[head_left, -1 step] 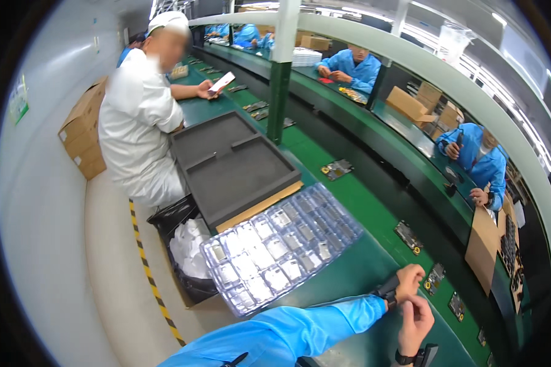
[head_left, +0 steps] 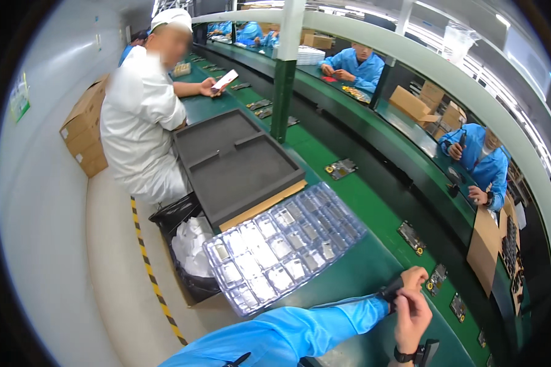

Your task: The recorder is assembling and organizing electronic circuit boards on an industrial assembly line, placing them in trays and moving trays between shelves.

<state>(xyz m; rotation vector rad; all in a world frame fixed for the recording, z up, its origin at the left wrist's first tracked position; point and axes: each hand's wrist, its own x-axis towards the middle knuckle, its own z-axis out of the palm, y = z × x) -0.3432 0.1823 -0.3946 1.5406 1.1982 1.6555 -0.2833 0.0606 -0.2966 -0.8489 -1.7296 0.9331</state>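
Head view: at the near right, the right hand [head_left: 413, 318] bends its fingers to the black wristband [head_left: 390, 289] behind the left hand [head_left: 415, 277]; whether either hand's fingers are clamped, I cannot tell

Overhead strip lights [head_left: 501, 20] are shining brightly; glare is partly whitening the clear tray [head_left: 246, 309]. Left wall [head_left: 49, 208] is showing soft sheen. Fisheye distortion is bowing the pale beam [head_left: 434, 72]; black vignetting is filling the corners.
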